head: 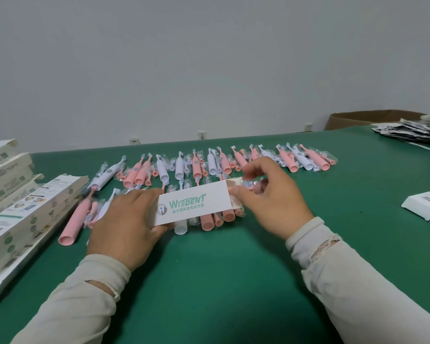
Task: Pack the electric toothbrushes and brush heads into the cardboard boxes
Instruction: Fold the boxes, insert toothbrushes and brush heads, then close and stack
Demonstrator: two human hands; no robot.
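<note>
I hold a white cardboard box (196, 203) printed "WISDENT" above the table, lying sideways. My left hand (124, 223) grips its left end. My right hand (268, 194) is at the box's open right end, fingers curled around the flap and a wrapped brush head (250, 183) there. Several pink and white electric toothbrushes (236, 158) with bagged brush heads lie in a row across the far table. More toothbrushes (206, 219) lie under the box, and a pink one (73, 220) lies to the left.
The table is covered in green felt (221, 281). A stack of printed boxes (23, 209) lies at the left. Flat white boxes (427, 206) sit at the right edge, a pile of leaflets (412, 130) at the far right, and a brown carton (368, 117) behind.
</note>
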